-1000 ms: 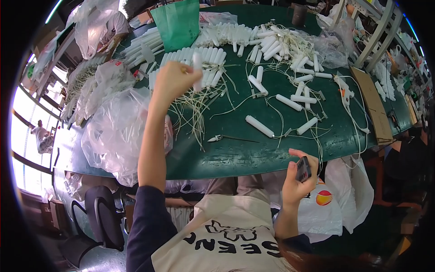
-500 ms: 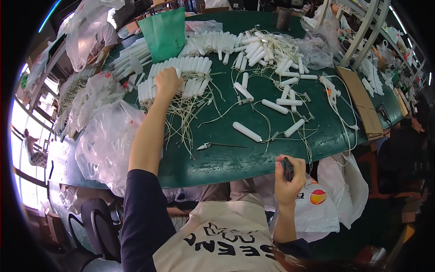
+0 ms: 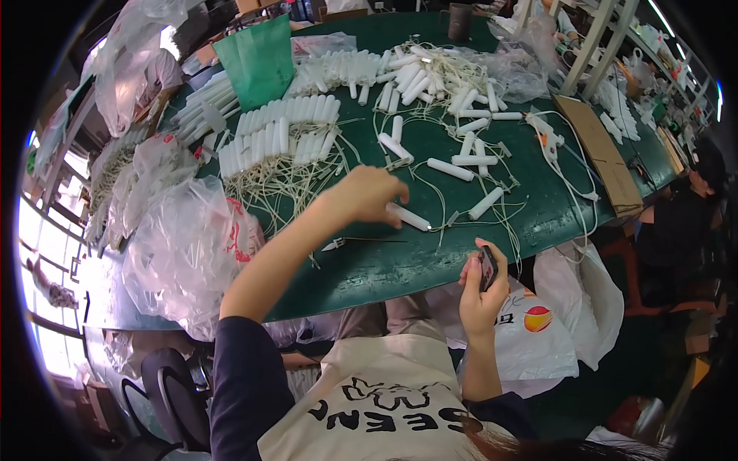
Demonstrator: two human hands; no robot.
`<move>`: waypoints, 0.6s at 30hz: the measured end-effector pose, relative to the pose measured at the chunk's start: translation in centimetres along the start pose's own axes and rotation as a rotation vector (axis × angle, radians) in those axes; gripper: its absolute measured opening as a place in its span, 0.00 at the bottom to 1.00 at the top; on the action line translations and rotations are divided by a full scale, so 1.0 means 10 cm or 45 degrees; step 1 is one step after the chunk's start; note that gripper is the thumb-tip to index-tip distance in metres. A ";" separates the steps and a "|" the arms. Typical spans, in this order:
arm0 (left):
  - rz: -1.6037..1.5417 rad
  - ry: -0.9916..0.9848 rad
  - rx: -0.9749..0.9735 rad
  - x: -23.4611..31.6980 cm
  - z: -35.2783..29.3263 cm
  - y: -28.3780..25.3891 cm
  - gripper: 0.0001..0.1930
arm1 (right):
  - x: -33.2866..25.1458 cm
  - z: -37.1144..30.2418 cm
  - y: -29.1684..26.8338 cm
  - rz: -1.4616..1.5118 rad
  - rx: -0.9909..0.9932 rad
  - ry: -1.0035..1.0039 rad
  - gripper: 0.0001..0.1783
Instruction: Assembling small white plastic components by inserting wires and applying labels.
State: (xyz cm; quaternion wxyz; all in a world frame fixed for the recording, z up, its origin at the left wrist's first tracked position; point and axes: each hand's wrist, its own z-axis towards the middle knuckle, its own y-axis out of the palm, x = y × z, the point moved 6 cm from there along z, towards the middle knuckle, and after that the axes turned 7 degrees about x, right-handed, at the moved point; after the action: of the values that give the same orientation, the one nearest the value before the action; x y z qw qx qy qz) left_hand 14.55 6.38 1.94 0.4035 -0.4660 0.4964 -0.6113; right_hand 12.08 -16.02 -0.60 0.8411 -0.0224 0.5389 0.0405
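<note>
Poised with left hand (image 3: pixel 367 194), curled, at left end of loose white tube (image 3: pixel 412 219); can't tell if pinching. Find tube front-right of tube row (image 3: pixel 280 140), sloping lengthwise away from row. Clutching dark handheld device (image 3: pixel 487 266) in right hand (image 3: pixel 483 292), farther from tube.

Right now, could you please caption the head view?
Left hand at white tube, right hand holding dark device, beside green table.
</note>
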 end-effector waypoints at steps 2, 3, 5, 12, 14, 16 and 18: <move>0.029 0.047 -0.027 0.00 -0.01 0.13 0.16 | 0.03 0.02 -0.04 -0.032 0.020 0.034 0.11; 0.077 0.003 -0.003 -0.04 -0.02 0.15 0.15 | 0.03 0.02 -0.06 -0.036 0.028 0.032 0.11; 0.100 0.011 0.071 -0.06 -0.05 0.08 0.12 | 0.02 0.02 -0.07 -0.099 -0.017 0.004 0.09; -0.942 -0.201 0.638 0.03 -0.29 -0.87 0.16 | 0.03 0.11 -0.26 -0.134 0.096 -0.039 0.09; -1.043 -0.253 0.734 0.10 -0.42 -1.06 0.15 | 0.06 0.13 -0.34 0.002 0.207 0.031 0.09; -0.837 -0.275 0.538 0.34 -0.48 -1.18 0.15 | 0.01 0.14 -0.42 -0.032 0.247 -0.060 0.08; -0.596 -0.025 0.446 0.62 -0.59 -1.19 0.14 | -0.13 0.13 -0.52 0.123 0.308 -0.154 0.06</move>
State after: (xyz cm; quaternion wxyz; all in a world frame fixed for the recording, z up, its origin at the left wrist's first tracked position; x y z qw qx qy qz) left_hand 6.95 3.94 14.23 0.3305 -0.4969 0.2585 -0.7596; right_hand 13.18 -21.16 1.06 0.8657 0.1076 0.4886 0.0172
